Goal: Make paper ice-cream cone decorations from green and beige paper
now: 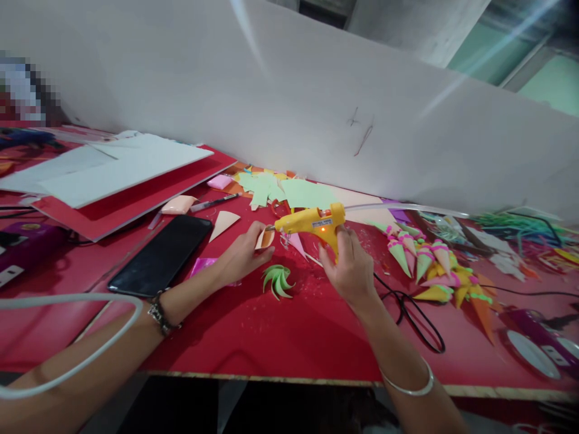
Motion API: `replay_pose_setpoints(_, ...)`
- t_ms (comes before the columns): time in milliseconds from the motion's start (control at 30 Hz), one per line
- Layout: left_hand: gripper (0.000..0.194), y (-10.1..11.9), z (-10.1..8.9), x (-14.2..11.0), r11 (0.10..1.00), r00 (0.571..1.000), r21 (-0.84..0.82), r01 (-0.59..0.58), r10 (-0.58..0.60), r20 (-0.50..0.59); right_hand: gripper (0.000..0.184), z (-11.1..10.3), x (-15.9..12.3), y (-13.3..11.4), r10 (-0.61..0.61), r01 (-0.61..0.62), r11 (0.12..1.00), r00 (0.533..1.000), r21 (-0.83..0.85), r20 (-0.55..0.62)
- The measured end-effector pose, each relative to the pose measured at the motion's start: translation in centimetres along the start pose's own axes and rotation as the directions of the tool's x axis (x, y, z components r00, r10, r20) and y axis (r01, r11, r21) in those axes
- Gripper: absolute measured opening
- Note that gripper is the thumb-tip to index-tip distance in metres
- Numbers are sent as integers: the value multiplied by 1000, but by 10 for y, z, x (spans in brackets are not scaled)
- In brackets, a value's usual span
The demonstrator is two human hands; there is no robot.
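My right hand (351, 268) is wrapped round the handle of a yellow hot glue gun (301, 222), whose small orange light glows. The gun points left, its nozzle at the edge of a curled peach paper piece (265, 239). That paper is pinched in the fingers of my left hand (244, 253). On the red table below lies a green swirl of curved paper petals (277, 281). A flat peach paper piece (225, 224) rests beyond my left hand. A pink paper cone (297, 246) lies behind the gun, partly hidden.
A black phone (160, 256) lies left, near white boards (136, 169). Green paper sheets (307, 194) lie at the back. Several decorated paper cones (425, 260) are piled right, beside a looped black cable (414, 325). A purple power strip (536, 331) sits far right.
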State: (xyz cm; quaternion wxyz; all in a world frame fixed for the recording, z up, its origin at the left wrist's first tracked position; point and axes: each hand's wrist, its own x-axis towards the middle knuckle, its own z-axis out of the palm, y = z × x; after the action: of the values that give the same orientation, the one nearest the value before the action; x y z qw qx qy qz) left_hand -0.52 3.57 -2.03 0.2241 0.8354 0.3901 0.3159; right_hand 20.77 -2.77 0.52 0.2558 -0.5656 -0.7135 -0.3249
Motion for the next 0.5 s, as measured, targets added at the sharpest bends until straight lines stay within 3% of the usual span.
replay_pose_setpoints(200, 24, -4, 2, 0, 996, 995, 94, 2, 8, -102, 43, 0, 0, -5, 14, -17, 998, 999, 68, 34)
replay_pose_setpoints(500, 22, -2, -2, 1, 996, 993, 84, 43, -33, -116, 42, 1, 0, -7, -6, -3, 979, 999, 204, 47)
